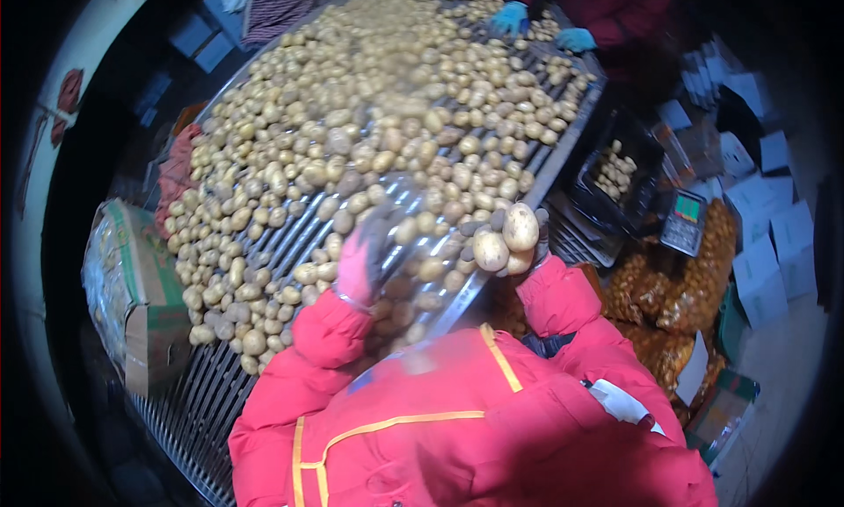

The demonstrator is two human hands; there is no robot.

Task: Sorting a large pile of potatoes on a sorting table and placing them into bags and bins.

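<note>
Potatoes (316, 170) lie in a broad layer over a slatted metal sorting table (297, 233). My right hand (542, 238), in a grey-palmed glove, holds several potatoes (520, 227) above the table's right edge, palm up with the fingers curled round them. My left hand (369, 253), in a pink and grey glove, reaches over the slats. Its fingers are blurred beside some potatoes (406, 230), and I cannot tell whether it grips one. Under a clear sheet or glare near my body, more potatoes (399, 296) show dimly.
Another person's teal-gloved hands (511, 19) are among the potatoes at the far right. A black-lined crate (583, 177) of potatoes, a scale display (684, 223) and filled net sacks (699, 283) stand right. A cardboard box (148, 289) sits left.
</note>
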